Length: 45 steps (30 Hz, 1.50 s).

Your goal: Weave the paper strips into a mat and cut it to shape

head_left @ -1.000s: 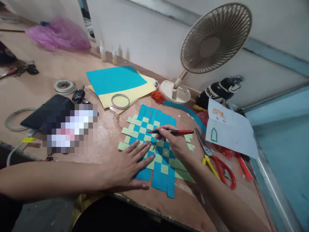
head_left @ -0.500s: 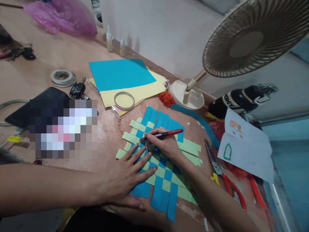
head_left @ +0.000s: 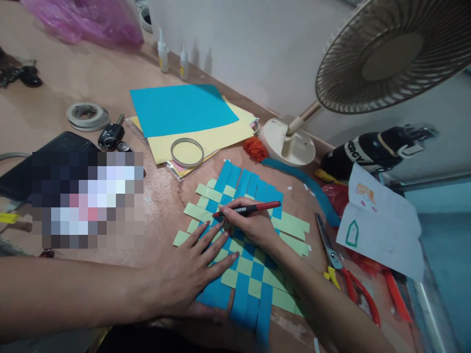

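Observation:
A mat woven from blue and pale green paper strips [head_left: 244, 266] lies on the table, its strip ends loose at the edges. My left hand [head_left: 198, 262] rests flat on its left part with the fingers spread. Between the fingers of my right hand [head_left: 250, 220] is a red and black marker [head_left: 253, 208], its tip at the paper just beyond my left fingertips. A small dark round object [head_left: 228, 226] shows under my right hand; I cannot make out what it is.
Scissors [head_left: 334, 260] with red handles and a sheet with drawings [head_left: 382, 225] lie at right. Behind are blue paper [head_left: 182, 109], a tape roll [head_left: 187, 152], orange yarn [head_left: 255, 148], and a fan [head_left: 290, 142]. Car keys [head_left: 111, 136] and a black case [head_left: 55, 159] are at left.
The view has shifted slightly. The marker's tip stays by the left fingertips, and both hands keep nearly the same place on the mat.

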### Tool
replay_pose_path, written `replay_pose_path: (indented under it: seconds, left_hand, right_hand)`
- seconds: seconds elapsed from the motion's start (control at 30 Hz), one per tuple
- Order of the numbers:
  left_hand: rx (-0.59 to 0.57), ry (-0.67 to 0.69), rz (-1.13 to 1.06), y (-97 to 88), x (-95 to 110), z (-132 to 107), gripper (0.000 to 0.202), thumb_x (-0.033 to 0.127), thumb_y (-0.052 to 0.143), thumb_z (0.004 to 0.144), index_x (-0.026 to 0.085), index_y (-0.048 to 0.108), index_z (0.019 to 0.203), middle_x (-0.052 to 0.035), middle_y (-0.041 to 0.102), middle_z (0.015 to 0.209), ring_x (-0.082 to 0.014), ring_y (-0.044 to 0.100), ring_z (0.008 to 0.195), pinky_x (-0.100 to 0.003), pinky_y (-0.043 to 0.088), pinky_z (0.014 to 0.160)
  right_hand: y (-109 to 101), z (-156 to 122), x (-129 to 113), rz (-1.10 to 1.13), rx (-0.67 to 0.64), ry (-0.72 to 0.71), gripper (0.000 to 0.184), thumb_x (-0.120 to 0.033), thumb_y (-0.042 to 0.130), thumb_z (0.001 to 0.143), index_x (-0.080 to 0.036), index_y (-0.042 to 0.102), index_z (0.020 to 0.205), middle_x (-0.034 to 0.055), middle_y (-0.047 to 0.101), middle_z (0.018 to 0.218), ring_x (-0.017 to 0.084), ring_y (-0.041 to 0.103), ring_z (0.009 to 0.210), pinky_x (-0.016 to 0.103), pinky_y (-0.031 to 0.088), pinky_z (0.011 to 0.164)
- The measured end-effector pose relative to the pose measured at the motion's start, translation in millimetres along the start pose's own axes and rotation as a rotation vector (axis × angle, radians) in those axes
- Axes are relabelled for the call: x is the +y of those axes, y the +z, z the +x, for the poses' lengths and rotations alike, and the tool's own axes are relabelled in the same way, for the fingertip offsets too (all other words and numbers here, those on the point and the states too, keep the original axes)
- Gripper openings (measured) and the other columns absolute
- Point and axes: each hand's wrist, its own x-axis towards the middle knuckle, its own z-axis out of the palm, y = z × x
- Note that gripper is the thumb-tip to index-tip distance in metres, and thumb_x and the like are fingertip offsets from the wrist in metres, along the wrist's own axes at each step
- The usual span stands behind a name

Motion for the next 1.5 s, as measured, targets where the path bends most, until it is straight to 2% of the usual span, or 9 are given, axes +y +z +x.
replay_pose_path:
  seconds: [0.37,0.63,0.87,1.1,1.5]
  left_hand:
    - [0.021,-0.005,0.0,-0.9,1.0,1.2,0.092,0.081,0.036,0.088,0.021,0.031,0.157,-0.0192,0.03,0.161,-0.0431,0.016,0.151,-0.058,0.008,0.12]
    - [0.005,-0.007,0.016,0.2,1.4,0.3,0.093,0.082,0.033,0.088,0.021,0.026,0.159,-0.0201,0.026,0.162,-0.0441,0.011,0.152,-0.058,0.005,0.12]
    - [-0.002,-0.004,0.022,1.5,1.3,0.5,0.092,0.081,0.031,0.089,0.021,0.025,0.159,-0.0207,0.03,0.161,-0.0437,0.013,0.152,-0.058,0.002,0.119]
    - [0.015,0.002,0.035,1.4,1.8,0.8,0.091,0.08,0.03,0.09,0.02,0.028,0.158,-0.0222,0.032,0.16,-0.0446,0.018,0.15,-0.059,0.003,0.118]
    - [-0.02,0.003,0.035,1.6,1.4,-0.2,0.091,0.08,0.027,0.091,0.02,0.023,0.159,-0.0226,0.032,0.159,-0.0446,0.017,0.15,-0.059,0.001,0.118]
  right_hand:
    - [-0.4,0.0,3.9,-0.025,-0.02,0.001,0.029,-0.048,0.079,0.076,-0.02,0.071,0.078,0.0076,0.079,0.083,0.023,0.075,0.074,0.03,0.057,0.06]
    - [-0.6,-0.4,2.9,-0.029,-0.013,-0.014,0.029,-0.047,0.079,0.076,-0.019,0.072,0.078,0.0079,0.079,0.082,0.022,0.075,0.073,0.03,0.057,0.06]
    - [-0.2,0.1,1.4,0.008,-0.026,0.0,0.03,-0.048,0.081,0.074,-0.019,0.072,0.077,0.0071,0.078,0.081,0.02,0.073,0.069,0.028,0.055,0.058]
    - [1.7,1.5,2.7,0.084,-0.02,0.046,0.031,-0.046,0.084,0.07,-0.018,0.072,0.078,0.007,0.078,0.08,0.013,0.063,0.051,0.025,0.048,0.047]
    - [3.1,3.3,4.9,0.043,0.025,-0.011,0.028,-0.046,0.082,0.072,-0.02,0.074,0.08,0.0071,0.079,0.084,0.016,0.067,0.06,0.027,0.049,0.05]
